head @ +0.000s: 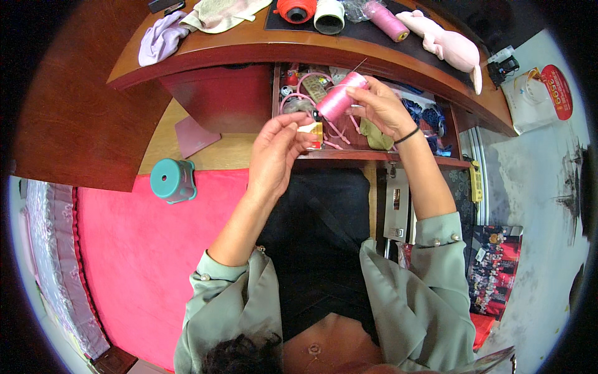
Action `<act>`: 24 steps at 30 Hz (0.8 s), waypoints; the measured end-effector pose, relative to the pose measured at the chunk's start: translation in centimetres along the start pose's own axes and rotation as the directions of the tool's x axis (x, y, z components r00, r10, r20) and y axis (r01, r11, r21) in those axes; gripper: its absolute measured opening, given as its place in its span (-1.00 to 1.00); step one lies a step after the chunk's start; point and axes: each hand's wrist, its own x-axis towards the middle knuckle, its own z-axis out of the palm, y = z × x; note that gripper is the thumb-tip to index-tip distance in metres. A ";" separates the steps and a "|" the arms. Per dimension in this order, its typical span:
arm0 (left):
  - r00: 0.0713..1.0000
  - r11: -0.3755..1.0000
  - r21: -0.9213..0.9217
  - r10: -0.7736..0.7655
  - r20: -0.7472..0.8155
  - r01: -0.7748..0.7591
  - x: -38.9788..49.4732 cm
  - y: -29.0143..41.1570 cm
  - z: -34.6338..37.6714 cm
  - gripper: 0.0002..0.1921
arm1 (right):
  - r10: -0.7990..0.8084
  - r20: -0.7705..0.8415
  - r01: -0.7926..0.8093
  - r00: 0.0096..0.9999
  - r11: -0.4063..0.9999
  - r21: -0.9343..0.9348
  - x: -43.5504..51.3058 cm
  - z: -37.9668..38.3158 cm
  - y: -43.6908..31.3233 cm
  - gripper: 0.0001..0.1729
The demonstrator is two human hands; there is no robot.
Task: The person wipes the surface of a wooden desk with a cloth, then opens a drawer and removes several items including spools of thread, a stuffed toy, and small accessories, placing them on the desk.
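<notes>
My right hand grips a spool of shiny pink thread over the open drawer. A thin needle-like piece sticks out beyond the spool's upper end. To the left of the spool is my left hand, its fingers bent and thumb close to the index finger. Whether a strand of thread lies between those fingertips is too fine to make out. Beneath both hands, the wooden drawer holds pink cord-like loops, an olive cloth piece and a gold and red packet.
Along the desk lie a lilac cloth, a red thread cone, a white cone, another pink spool and a pink plush toy. A teal stool stands on the pink rug at left.
</notes>
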 end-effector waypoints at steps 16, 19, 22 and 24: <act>0.979 0.983 0.150 -0.126 0.161 0.102 2.2 3.5 1.1 -0.54 | -0.065 0.147 0.087 0.987 0.985 -0.148 -5.1 0.7 -1.9 -0.53; 0.965 0.983 -0.067 -0.154 0.214 0.172 2.0 5.0 -0.1 -0.50 | -0.171 0.108 0.190 0.979 0.960 -0.203 -5.7 0.2 -1.7 -0.69; 0.914 0.932 -0.241 -0.167 0.371 0.269 1.8 6.6 -1.2 -0.47 | -0.284 -0.072 0.275 0.956 0.954 -0.119 -5.7 -0.3 -1.2 -0.82; 0.921 0.940 -0.245 -0.140 0.364 0.240 1.5 7.6 -1.8 -0.47 | -0.343 -0.159 0.341 0.926 0.939 -0.040 -5.8 -1.0 -1.0 -0.84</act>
